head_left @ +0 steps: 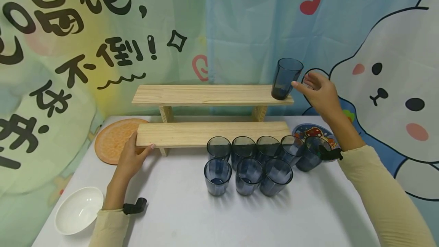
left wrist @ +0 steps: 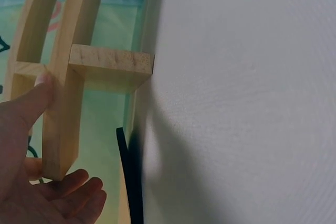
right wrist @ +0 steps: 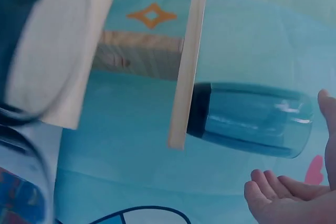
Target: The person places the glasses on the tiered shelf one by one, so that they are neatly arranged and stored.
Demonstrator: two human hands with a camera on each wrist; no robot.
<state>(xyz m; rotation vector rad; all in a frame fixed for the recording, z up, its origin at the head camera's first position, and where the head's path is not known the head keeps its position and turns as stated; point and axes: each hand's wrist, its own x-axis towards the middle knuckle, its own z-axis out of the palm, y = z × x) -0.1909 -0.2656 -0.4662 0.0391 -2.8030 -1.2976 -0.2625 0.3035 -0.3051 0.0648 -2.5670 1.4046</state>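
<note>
A two-tier wooden shelf (head_left: 205, 95) stands at the back of the table. On the right end of its upper board stands a blue-tinted drinking glass (head_left: 286, 77), upright. My right hand (head_left: 319, 93) is just beside this glass; the right wrist view shows a gap between the spread thumb and fingers (right wrist: 278, 195) and the glass (right wrist: 252, 119). My left hand (head_left: 132, 157) grips the left end of the lower board (head_left: 178, 134). In the left wrist view the board end (left wrist: 63, 129) sits between thumb and fingers.
Several matching glasses (head_left: 247, 176) stand in two rows before the lower board's right half. A patterned plate (head_left: 305, 129) lies behind the rightmost ones. At left are a round orange board (head_left: 109, 144) and a white bowl (head_left: 79, 210). A printed curtain (head_left: 240, 29) hangs behind.
</note>
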